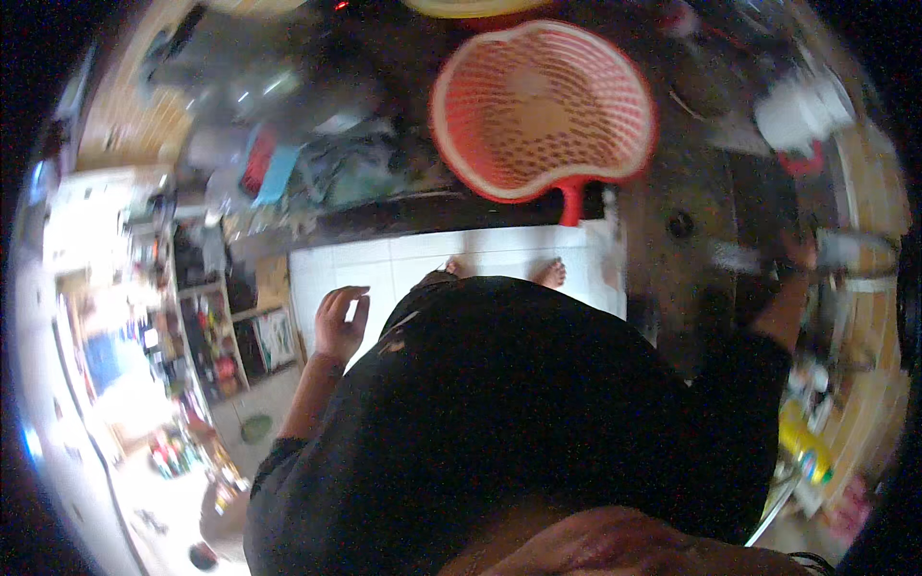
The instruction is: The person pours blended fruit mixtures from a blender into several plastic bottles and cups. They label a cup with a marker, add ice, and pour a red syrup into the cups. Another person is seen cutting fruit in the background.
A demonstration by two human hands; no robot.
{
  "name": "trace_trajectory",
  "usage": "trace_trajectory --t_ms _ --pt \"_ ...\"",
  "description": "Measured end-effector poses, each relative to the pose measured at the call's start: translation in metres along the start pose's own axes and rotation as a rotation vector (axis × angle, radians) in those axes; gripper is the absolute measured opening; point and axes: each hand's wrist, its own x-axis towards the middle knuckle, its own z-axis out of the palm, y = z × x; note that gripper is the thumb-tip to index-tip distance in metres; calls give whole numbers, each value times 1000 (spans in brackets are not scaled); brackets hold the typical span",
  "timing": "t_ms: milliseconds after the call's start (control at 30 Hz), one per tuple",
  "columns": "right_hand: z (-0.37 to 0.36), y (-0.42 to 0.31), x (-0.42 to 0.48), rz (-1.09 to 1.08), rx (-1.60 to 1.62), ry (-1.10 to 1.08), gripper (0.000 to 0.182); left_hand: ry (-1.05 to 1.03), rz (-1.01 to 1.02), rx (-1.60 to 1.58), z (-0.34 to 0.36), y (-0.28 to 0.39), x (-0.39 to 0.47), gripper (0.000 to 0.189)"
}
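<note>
My left hand hangs at my side over the pale tiled floor, fingers loosely bent and nothing in them. Far out to the right, my right hand is blurred and dim beside a greyish container. Whether it grips that container cannot be made out. In front of me a red plastic basket with a pale rim, one side dented inward and a red handle, sits at the front edge of the dark counter. Its inside shows many slots, and no contents can be made out.
Left of the basket, a blue and red item lies among blurred things. A white container stands at the back right, and a yellow bottle is by my right side. Cluttered shelves stand on the left.
</note>
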Motion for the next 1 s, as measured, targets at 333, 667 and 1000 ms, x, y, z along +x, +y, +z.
trace_trajectory --t_ms 333,667,1000 --pt "23 -50 -2 -52 -352 69 62 -566 -985 124 -9 -114 -218 32" --pt "189 -96 -112 25 -395 66 56 -449 -1475 -265 -5 -133 -257 33" --pt "290 -97 -122 44 -406 -8 50 -400 -1558 -269 -20 -124 -265 34"
